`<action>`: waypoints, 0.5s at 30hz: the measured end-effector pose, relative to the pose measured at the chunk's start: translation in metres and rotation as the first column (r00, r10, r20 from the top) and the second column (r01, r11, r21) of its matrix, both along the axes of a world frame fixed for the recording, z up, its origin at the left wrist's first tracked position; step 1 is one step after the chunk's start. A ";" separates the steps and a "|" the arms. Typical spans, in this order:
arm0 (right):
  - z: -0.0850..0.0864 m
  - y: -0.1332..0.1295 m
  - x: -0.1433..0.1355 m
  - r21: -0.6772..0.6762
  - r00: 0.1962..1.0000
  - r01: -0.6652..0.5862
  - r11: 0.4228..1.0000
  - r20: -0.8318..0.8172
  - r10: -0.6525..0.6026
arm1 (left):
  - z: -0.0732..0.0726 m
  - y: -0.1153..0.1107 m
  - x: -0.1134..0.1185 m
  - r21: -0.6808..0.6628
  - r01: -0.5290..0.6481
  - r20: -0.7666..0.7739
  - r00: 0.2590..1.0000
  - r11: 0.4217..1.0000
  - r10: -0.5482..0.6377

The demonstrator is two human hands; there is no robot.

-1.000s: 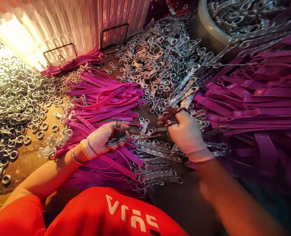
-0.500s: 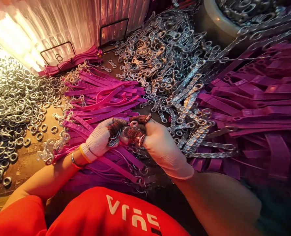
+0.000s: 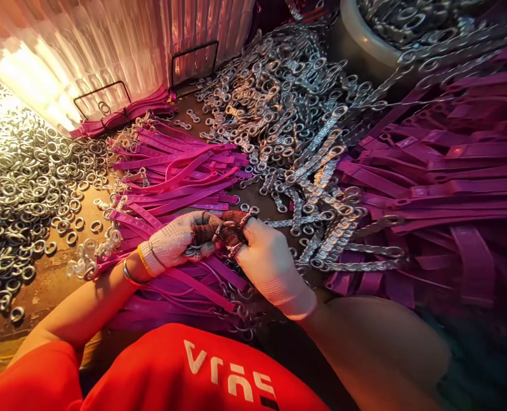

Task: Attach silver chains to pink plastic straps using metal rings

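Observation:
My left hand [image 3: 180, 237], in a white glove with dark brown fingertips, is closed, with grey metal rings [image 3: 192, 251] partly showing under its curled fingers. My right hand [image 3: 264, 251], gloved alike, pinches a small metal link [image 3: 219, 227] where the fingertips of both hands meet. Fingers hide most of that link. Both hands are above a spread of magenta straps [image 3: 180, 165], many with metal fittings at their ends.
Loose metal rings [image 3: 26, 188] heap up at the left. Metal links [image 3: 279, 85] lie piled at the back centre, near a round tub [image 3: 377, 45] of more links. Linked chains [image 3: 339, 228] and purple straps [image 3: 462, 194] cover the right. Clear ribbed packaging [image 3: 120, 51] stands behind.
My right hand has moved slightly left and turned, closing in on my left fingertips. The ring-shaped end that showed between the fingers is now mostly hidden. The whole view has shifted a little.

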State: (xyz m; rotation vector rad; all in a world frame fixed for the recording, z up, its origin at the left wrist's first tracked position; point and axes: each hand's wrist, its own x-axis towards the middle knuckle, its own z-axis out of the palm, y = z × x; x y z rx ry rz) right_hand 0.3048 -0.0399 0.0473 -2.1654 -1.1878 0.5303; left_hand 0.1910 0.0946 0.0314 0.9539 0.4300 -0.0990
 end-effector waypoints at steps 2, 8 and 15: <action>0.003 -0.003 0.001 -0.008 1.000 -0.006 1.000 0.023 0.006 | 0.003 -0.001 -0.001 0.026 0.012 -0.007 1.000 1.000 -0.011; 0.008 -0.005 -0.001 0.016 0.992 -0.127 0.992 0.004 0.127 | 0.007 -0.008 0.001 0.193 -0.195 -0.012 0.979 0.961 0.201; 0.016 0.014 -0.003 -0.358 0.934 -0.057 0.932 0.311 0.177 | 0.014 -0.010 0.001 0.292 -0.215 0.017 0.975 0.932 0.219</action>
